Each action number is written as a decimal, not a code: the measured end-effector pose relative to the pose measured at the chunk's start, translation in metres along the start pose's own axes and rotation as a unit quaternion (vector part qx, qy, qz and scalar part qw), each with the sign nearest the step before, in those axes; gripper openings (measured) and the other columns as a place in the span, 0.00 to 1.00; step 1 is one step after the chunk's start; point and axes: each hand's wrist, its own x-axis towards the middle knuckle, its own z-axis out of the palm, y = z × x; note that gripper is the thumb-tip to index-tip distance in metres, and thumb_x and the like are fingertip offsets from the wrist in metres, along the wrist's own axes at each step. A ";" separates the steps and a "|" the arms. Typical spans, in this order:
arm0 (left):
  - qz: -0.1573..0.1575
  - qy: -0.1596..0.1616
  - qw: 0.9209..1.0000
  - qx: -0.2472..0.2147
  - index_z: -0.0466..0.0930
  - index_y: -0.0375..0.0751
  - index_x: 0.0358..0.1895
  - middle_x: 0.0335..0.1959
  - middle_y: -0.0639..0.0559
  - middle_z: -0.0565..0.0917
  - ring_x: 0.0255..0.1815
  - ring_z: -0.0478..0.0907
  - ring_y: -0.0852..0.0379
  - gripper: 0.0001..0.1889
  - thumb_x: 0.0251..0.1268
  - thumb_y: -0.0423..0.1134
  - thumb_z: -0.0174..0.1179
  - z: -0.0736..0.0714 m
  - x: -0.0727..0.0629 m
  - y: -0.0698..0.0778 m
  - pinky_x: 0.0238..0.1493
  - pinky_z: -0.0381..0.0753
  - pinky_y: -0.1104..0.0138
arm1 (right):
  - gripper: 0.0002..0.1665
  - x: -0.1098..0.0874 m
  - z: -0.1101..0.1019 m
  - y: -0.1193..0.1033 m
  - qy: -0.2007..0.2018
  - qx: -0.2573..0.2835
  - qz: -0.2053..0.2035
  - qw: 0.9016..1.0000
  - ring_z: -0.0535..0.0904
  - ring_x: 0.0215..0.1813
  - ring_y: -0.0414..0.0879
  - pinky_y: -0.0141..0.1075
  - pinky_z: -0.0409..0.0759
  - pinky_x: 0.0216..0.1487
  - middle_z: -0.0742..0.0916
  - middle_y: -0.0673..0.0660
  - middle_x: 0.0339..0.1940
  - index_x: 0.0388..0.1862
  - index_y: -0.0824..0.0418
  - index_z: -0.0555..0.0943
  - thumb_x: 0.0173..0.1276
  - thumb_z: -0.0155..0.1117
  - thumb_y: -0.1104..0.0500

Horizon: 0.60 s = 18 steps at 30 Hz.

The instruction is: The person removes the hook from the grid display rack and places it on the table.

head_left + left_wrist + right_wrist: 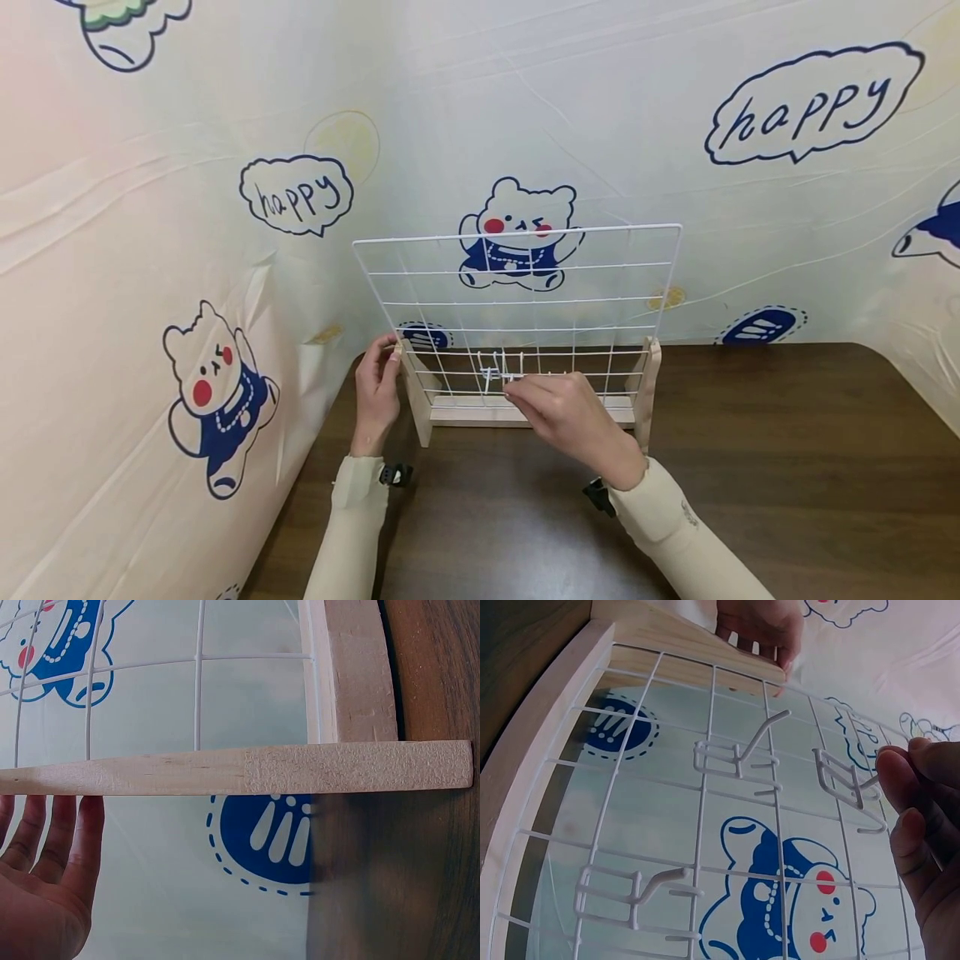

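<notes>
A white wire grid panel point(517, 300) stands upright in a wooden stand point(487, 414) on the table. My left hand point(377, 392) grips the upper end of the stand's left side piece point(247, 772); in the left wrist view its fingers run up against the wood and the thumb is hidden. My right hand point(558, 408) is in front of the grid and pinches the tip of a white wire hook point(840, 776) between thumb and finger. That hook lies against the grid wires. Two like hooks, one upper point(739, 759) and one lower point(634, 896) in the right wrist view, are on the grid.
The brown table point(787, 433) spreads to the right and in front of the stand. Printed cloth point(637, 125) hangs behind and along the left side. The stand's right side piece point(647, 383) is close to my right forearm.
</notes>
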 end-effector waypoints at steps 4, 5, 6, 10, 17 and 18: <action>-0.003 0.000 1.000 -0.003 0.77 0.20 0.57 0.52 0.23 0.82 0.44 0.77 0.58 0.14 0.78 0.26 0.49 0.000 0.000 0.000 0.43 0.73 0.80 | 0.06 -0.003 -0.001 0.001 0.000 -0.009 -0.008 1.000 0.89 0.29 0.41 0.31 0.84 0.29 0.92 0.53 0.30 0.38 0.62 0.89 0.62 0.75 0.68; -0.004 0.000 1.000 -0.004 0.77 0.20 0.57 0.52 0.23 0.82 0.43 0.77 0.58 0.14 0.78 0.26 0.49 0.000 0.000 0.000 0.42 0.73 0.80 | 0.07 -0.003 -0.001 0.002 0.000 -0.010 -0.009 1.000 0.89 0.29 0.41 0.31 0.84 0.30 0.92 0.54 0.30 0.38 0.63 0.89 0.61 0.76 0.68; -0.003 0.001 1.000 -0.004 0.77 0.20 0.57 0.52 0.23 0.82 0.43 0.77 0.58 0.14 0.78 0.26 0.49 0.000 0.000 -0.001 0.42 0.73 0.80 | 0.07 -0.004 -0.001 0.002 -0.001 -0.011 -0.008 1.000 0.89 0.29 0.41 0.31 0.84 0.30 0.92 0.54 0.30 0.38 0.63 0.89 0.61 0.76 0.68; 0.005 0.003 1.000 -0.002 0.78 0.20 0.57 0.50 0.25 0.82 0.40 0.77 0.59 0.14 0.77 0.26 0.49 0.001 0.000 -0.001 0.40 0.74 0.79 | 0.07 -0.005 -0.002 0.001 -0.005 -0.014 -0.008 1.000 0.89 0.28 0.40 0.31 0.84 0.29 0.92 0.53 0.29 0.37 0.62 0.89 0.60 0.76 0.68; 0.011 0.005 1.000 0.003 0.77 0.18 0.57 0.48 0.25 0.82 0.38 0.77 0.60 0.15 0.77 0.26 0.49 0.001 0.000 -0.001 0.38 0.74 0.77 | 0.05 -0.009 -0.001 0.004 -0.005 -0.017 -0.012 1.000 0.89 0.27 0.39 0.32 0.84 0.28 0.92 0.51 0.28 0.36 0.62 0.89 0.62 0.75 0.68; 0.011 0.004 1.000 0.002 0.77 0.18 0.57 0.48 0.25 0.82 0.38 0.77 0.59 0.15 0.77 0.26 0.49 0.001 0.000 -0.001 0.39 0.74 0.78 | 0.04 -0.010 -0.001 0.004 -0.005 -0.017 -0.013 1.000 0.89 0.27 0.39 0.32 0.84 0.28 0.92 0.51 0.28 0.36 0.62 0.89 0.63 0.75 0.68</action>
